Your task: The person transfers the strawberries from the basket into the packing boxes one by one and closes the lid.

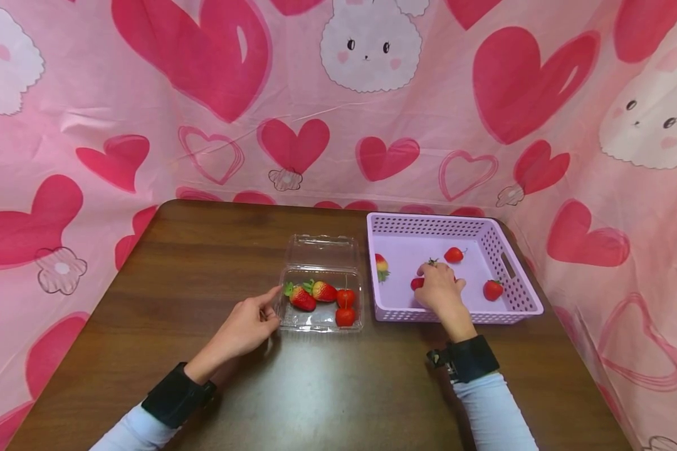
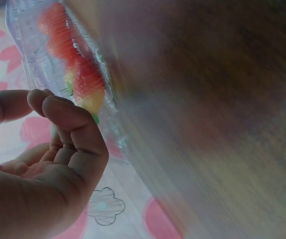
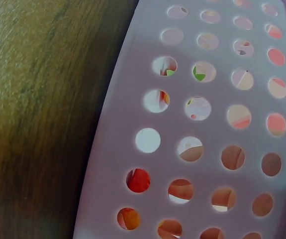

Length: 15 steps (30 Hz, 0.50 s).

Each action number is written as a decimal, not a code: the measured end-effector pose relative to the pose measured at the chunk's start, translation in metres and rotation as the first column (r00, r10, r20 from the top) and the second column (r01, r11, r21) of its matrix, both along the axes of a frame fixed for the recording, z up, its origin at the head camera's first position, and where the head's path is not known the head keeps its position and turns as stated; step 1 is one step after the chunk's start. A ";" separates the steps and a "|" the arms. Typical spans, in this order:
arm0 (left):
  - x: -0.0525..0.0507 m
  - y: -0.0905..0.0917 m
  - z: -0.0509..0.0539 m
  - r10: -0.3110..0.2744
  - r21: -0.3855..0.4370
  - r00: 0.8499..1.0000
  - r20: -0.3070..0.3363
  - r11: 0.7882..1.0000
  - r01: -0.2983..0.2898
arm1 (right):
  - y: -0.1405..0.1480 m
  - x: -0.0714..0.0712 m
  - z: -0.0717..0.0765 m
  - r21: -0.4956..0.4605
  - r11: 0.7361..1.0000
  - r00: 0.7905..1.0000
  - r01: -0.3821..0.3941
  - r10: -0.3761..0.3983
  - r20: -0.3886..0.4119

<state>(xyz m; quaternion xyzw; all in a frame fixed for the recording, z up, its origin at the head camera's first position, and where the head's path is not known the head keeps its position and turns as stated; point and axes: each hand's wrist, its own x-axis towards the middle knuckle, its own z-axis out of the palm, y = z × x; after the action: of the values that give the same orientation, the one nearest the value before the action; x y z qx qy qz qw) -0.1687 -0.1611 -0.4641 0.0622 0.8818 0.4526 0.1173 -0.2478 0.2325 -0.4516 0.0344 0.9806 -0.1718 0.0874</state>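
Observation:
A clear plastic clamshell box (image 1: pixel 321 327) lies with its lid (image 1: pixel 323 252) folded back. Inside it are two strawberries (image 1: pixel 303 299) with green leaves and two small red cherries (image 1: pixel 345 316). At the box's left edge, my left hand (image 1: pixel 247 327) holds the rim with thumb and forefinger; the other fingers curl in the left wrist view. My right hand (image 1: pixel 442 291) reaches down into a lilac basket (image 1: pixel 457 317), over red fruit (image 1: pixel 417 284) that it partly hides. Basket holes show fingers and a red patch (image 3: pixel 139 180) in the right wrist view; the grasp is hidden.
Other fruit lies in the basket: a yellow-red strawberry (image 1: pixel 381 266) at the left wall, a cherry (image 1: pixel 454 255) towards the back and a strawberry (image 1: pixel 493 290) at the right. The brown wooden table (image 1: pixel 304 401) meets a pink heart-patterned cloth (image 1: pixel 225 163) at its back and sides.

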 end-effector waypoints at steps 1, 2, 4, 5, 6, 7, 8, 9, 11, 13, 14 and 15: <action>0.000 0.000 0.000 0.000 0.000 1.000 0.000 1.000 0.000 | 0.000 0.000 0.000 0.003 1.000 1.000 0.001 -0.001 0.004; 0.000 0.000 0.000 -0.001 0.000 1.000 0.000 1.000 0.001 | 0.000 -0.001 0.000 0.004 1.000 1.000 0.002 -0.002 0.009; 0.000 0.000 0.000 -0.002 -0.001 1.000 0.000 1.000 0.002 | 0.001 -0.001 -0.001 0.003 1.000 1.000 0.003 -0.003 0.020; 0.000 0.000 0.000 -0.002 0.000 1.000 0.000 1.000 0.002 | 0.001 -0.001 -0.001 0.002 1.000 1.000 0.005 -0.005 0.026; 0.000 0.000 0.000 -0.003 0.000 1.000 0.001 1.000 0.003 | 0.001 -0.001 -0.001 0.002 1.000 0.999 0.006 -0.006 0.033; 0.000 0.000 0.000 -0.003 0.000 1.000 0.001 1.000 0.003 | 0.001 -0.001 -0.001 0.002 1.000 0.999 0.007 -0.007 0.037; 0.000 0.000 -0.001 -0.003 0.000 1.000 0.001 1.000 0.003 | 0.001 -0.001 -0.001 0.000 1.000 0.999 0.008 -0.008 0.043; 0.000 0.000 -0.001 -0.003 -0.001 1.000 0.001 1.000 0.003 | 0.001 -0.002 -0.001 -0.001 1.000 0.999 0.007 -0.007 0.047; 0.001 0.000 -0.001 -0.004 -0.002 1.000 -0.001 1.000 0.004 | 0.001 -0.002 -0.001 -0.003 1.000 0.999 0.004 -0.004 0.051; 0.001 0.000 -0.001 -0.005 -0.003 1.000 -0.004 1.000 0.005 | 0.000 -0.002 -0.001 -0.005 1.000 0.999 0.000 0.001 0.049; 0.001 0.000 -0.001 -0.006 -0.003 1.000 -0.006 1.000 0.006 | 0.000 -0.002 -0.001 -0.009 1.000 0.999 -0.001 0.001 0.049; 0.001 0.000 -0.001 -0.008 -0.003 1.000 -0.007 1.000 0.008 | 0.001 -0.002 -0.001 -0.010 1.000 0.999 -0.004 0.004 0.047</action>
<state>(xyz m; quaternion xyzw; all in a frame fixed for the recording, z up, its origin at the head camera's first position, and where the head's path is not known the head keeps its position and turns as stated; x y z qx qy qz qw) -0.1680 -0.1611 -0.4649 0.0671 0.8825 0.4507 0.1160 -0.2497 0.2331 -0.4524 0.0359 0.9775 -0.1757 0.1108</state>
